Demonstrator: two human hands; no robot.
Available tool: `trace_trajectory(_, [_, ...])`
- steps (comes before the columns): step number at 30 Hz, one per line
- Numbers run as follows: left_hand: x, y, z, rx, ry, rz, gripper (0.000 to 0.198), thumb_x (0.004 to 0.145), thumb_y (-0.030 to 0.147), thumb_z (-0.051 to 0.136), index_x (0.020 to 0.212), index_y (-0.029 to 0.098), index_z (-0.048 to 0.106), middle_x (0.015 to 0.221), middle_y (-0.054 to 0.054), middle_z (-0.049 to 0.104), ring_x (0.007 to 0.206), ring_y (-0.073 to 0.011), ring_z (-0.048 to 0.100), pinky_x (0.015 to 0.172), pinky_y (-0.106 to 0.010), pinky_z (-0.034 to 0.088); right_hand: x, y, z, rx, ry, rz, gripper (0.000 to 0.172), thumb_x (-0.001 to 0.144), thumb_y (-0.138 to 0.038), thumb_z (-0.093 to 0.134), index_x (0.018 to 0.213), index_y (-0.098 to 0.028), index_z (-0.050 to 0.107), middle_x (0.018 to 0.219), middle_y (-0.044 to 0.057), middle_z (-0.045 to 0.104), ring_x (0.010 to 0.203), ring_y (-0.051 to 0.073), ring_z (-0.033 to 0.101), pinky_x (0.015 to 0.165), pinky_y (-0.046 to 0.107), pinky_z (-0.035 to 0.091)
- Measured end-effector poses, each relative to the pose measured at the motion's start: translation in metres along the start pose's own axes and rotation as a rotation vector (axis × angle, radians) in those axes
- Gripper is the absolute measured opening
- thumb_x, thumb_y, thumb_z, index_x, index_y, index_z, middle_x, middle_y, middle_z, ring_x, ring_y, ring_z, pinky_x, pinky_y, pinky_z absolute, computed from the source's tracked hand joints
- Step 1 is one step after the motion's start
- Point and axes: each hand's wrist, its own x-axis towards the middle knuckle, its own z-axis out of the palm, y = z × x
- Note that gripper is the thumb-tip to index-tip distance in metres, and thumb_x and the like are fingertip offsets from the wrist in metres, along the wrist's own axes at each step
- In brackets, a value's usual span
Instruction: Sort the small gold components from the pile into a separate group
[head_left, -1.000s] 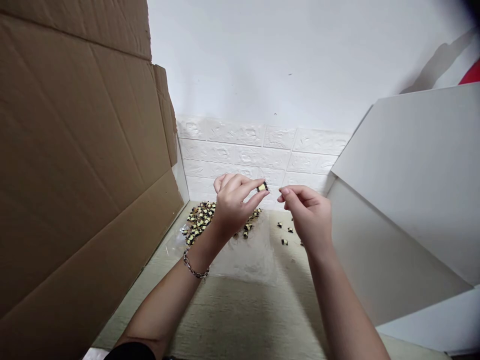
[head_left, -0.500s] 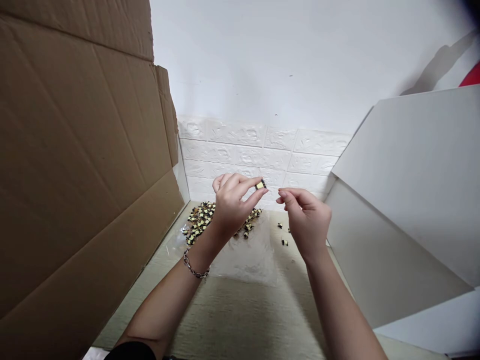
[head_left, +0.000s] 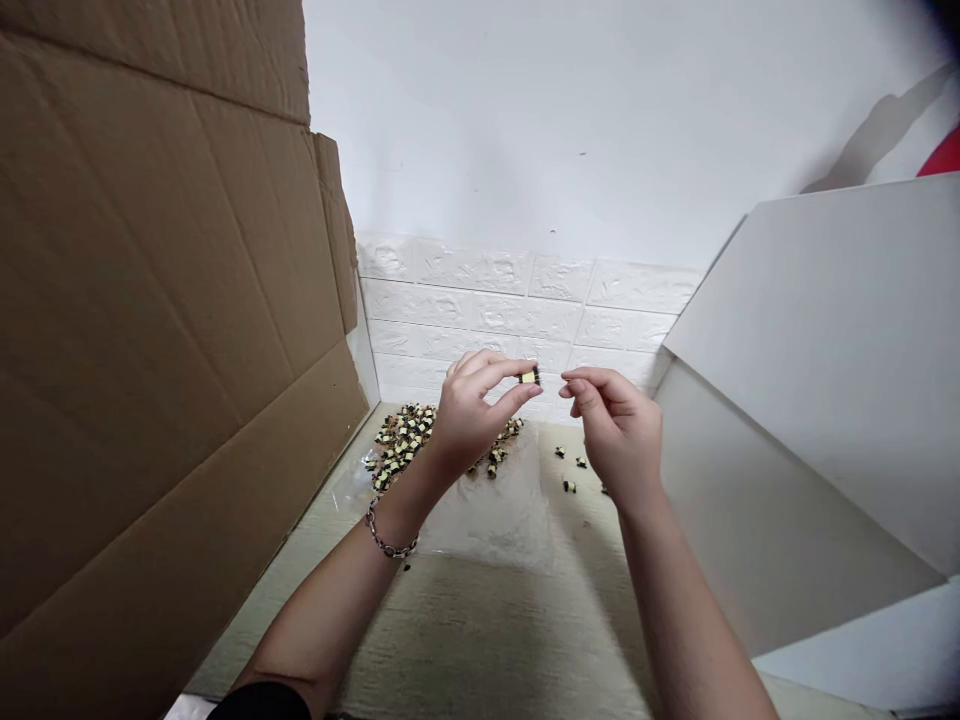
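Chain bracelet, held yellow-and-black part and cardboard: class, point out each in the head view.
Chain bracelet (head_left: 388,549): head view, on its lower links.
Yellow-and-black part (head_left: 529,378): head view, on its yellow middle.
Cardboard (head_left: 165,300): head view, on its brown face.

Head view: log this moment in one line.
left hand: pinching yellow-black part | right hand: near it, in pinch shape, any hold unclear | pile of similar parts: on clear plastic

On my feed the left wrist (head_left: 396,510) wears a silver-coloured chain bracelet (head_left: 379,541) of open oval links. From the bracelet toward the elbow, I see bare left forearm (head_left: 330,620), then a plain black sleeve (head_left: 259,702). Right of the bracelet, the right forearm (head_left: 682,590) is bare.
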Motion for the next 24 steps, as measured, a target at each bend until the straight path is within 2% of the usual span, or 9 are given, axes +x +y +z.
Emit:
trace_trajectory(6, [0.0, -0.002, 0.0, 0.135, 0.0, 0.107, 0.02, 0.073, 0.034, 0.058, 0.086, 0.02, 0.063, 0.075, -0.001, 0.062, 0.076, -0.0135, 0.054, 0.075, -0.03, 0.035, 0.003, 0.001, -0.005, 0.009, -0.038, -0.023, 0.016, 0.078, -0.031, 0.049, 0.079, -0.022, 0.062, 0.071, 0.0, 0.061, 0.063, 0.01, 0.055, 0.059, 0.026, 0.044])
trace_trajectory(10, [-0.001, -0.002, 0.0, 0.268, 0.001, 0.174, 0.019, 0.073, 0.037, 0.057, 0.085, 0.023, 0.064, 0.073, -0.001, 0.062, 0.075, -0.0138, 0.053, 0.074, -0.03, 0.031, 0.006, -0.002, -0.01, -0.044, -0.065, -0.099, 0.013, 0.078, -0.027, 0.05, 0.076, -0.022, 0.062, 0.073, 0.0, 0.06, 0.065, 0.01, 0.054, 0.06, 0.025, 0.043])
trace_trajectory(18, [-0.007, -0.003, 0.002, 0.459, 0.053, 0.281, 0.016, 0.076, 0.035, 0.054, 0.087, 0.025, 0.062, 0.071, 0.001, 0.061, 0.073, -0.0135, 0.052, 0.085, -0.036, 0.022, 0.007, -0.01, -0.02, -0.161, -0.127, -0.221, 0.01, 0.077, -0.022, 0.052, 0.074, -0.022, 0.061, 0.077, 0.0, 0.06, 0.072, 0.011, 0.054, 0.064, 0.026, 0.043])
trace_trajectory(24, [-0.006, -0.003, 0.003, 0.453, 0.103, 0.314, 0.015, 0.075, 0.034, 0.057, 0.085, 0.024, 0.061, 0.07, 0.002, 0.061, 0.072, -0.0121, 0.052, 0.083, -0.034, 0.025, 0.007, -0.013, -0.022, -0.147, -0.135, -0.183, 0.01, 0.077, -0.023, 0.052, 0.072, -0.021, 0.061, 0.076, 0.0, 0.06, 0.072, 0.011, 0.054, 0.065, 0.025, 0.042])
